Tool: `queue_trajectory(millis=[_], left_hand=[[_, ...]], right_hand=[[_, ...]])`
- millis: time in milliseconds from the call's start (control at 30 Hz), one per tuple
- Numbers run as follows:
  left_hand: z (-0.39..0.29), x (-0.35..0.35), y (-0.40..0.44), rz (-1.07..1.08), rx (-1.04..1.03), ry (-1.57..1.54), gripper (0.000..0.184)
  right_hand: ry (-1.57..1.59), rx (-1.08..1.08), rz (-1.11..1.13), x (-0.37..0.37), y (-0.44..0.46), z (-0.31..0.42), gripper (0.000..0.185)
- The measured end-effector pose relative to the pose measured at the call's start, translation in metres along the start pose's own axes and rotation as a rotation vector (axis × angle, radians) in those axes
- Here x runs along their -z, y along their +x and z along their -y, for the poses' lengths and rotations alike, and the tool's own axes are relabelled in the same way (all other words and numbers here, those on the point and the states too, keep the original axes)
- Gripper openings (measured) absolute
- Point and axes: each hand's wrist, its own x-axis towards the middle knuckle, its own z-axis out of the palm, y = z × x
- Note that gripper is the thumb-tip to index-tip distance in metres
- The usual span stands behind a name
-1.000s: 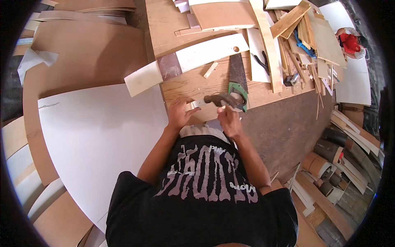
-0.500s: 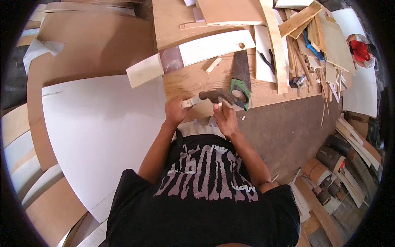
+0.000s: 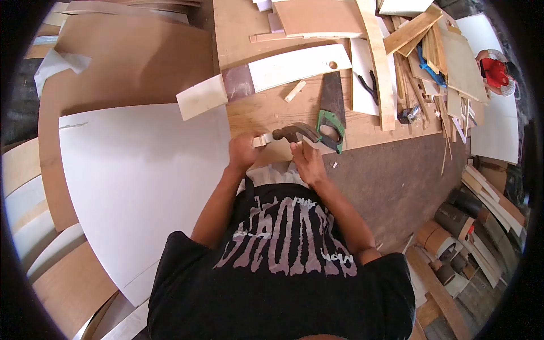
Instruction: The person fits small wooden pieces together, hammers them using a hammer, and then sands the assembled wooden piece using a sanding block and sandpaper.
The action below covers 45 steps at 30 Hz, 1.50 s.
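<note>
My left hand (image 3: pixel 243 150) is closed around a small pale wood block (image 3: pixel 262 140), whose end sticks out to the right of the fingers. In my right hand (image 3: pixel 309 164) is a claw hammer (image 3: pixel 296 132), gripped by its handle close under the head. The hammer's face points left, right at the end of the block; whether they touch I cannot tell. Just beyond the hands, a handsaw (image 3: pixel 333 102) with a green handle lies on the wooden workbench (image 3: pixel 255 116). Behind it rests a long curved white board (image 3: pixel 300 63) with a round hole.
A small wood offcut (image 3: pixel 295 91) and black-handled pliers (image 3: pixel 367 86) lie on the bench. Scrap wood strips (image 3: pixel 419 34) pile up at the right. To my left is a large white panel (image 3: pixel 141 181). Rolls and boards (image 3: pixel 442 238) stand on the floor at right.
The hammer head has shifted slightly left and turned a little, its face staying near the block. The block and my left hand have moved slightly. Both grips are unchanged.
</note>
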Motion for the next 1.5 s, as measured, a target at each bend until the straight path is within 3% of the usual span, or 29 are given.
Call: queue_trajectory(millis=[67, 200, 267, 400, 500, 667, 800, 900, 1000, 1067, 1167, 1200, 1333, 1433, 1500], left_hand=[[-0.003, 0.001, -0.002, 0.059, 0.039, 0.091, 0.025], [0.008, -0.001, -0.003, 0.0, 0.003, -0.034, 0.028], [0.019, -0.006, -0.007, -0.053, 0.013, -0.16, 0.044], [0.006, 0.007, -0.008, -0.063, 0.055, -0.31, 0.037], [-0.001, 0.015, -0.009, -0.153, 0.076, -0.314, 0.044], [-0.036, 0.044, 0.004, -0.161, 0.196, -0.682, 0.046], [-0.046, 0.047, 0.018, -0.18, 0.166, -0.732, 0.041], [-0.025, 0.02, 0.026, -0.192, 0.108, -0.558, 0.038], [-0.007, -0.018, 0.032, -0.196, 0.088, -0.617, 0.037], [0.004, -0.033, 0.035, -0.052, 0.019, -0.48, 0.037], [-0.021, -0.023, 0.04, -0.009, -0.08, -0.282, 0.033], [-0.021, -0.027, 0.04, -0.01, -0.078, -0.29, 0.033], [-0.009, -0.044, 0.04, 0.002, -0.22, -0.327, 0.033], [-0.003, -0.057, 0.04, 0.009, -0.28, -0.311, 0.037], [-0.003, -0.061, 0.041, -0.01, -0.281, -0.297, 0.037]], right_hand=[[-0.025, -0.014, 0.005, -0.004, -0.002, -0.007, 0.051], [0.396, -0.126, -0.015, 0.006, -0.004, 0.002, 0.049], [0.638, -0.183, -0.058, 0.008, -0.009, 0.015, 0.047], [0.679, -0.147, -0.134, 0.008, -0.01, 0.022, 0.047], [0.652, -0.135, -0.108, 0.012, -0.009, 0.011, 0.046], [0.67, -0.14, -0.11, 0.023, -0.011, 0.018, 0.047], [0.726, -0.121, -0.13, 0.03, -0.013, 0.025, 0.045], [0.701, -0.052, -0.149, 0.032, -0.01, 0.023, 0.045], [0.614, -0.008, -0.199, 0.035, -0.014, 0.021, 0.042], [0.34, 0.068, -0.221, 0.038, -0.014, 0.012, 0.048], [0.065, 0.071, -0.198, 0.041, -0.017, 0.023, 0.053], [0.098, 0.111, -0.219, 0.036, -0.014, 0.018, 0.044], [0.089, 0.127, -0.203, 0.035, -0.008, 0.016, 0.044], [-0.121, 0.257, -0.283, 0.039, -0.009, 0.023, 0.04], [-0.408, 0.219, -0.12, 0.047, -0.01, 0.025, 0.04]])
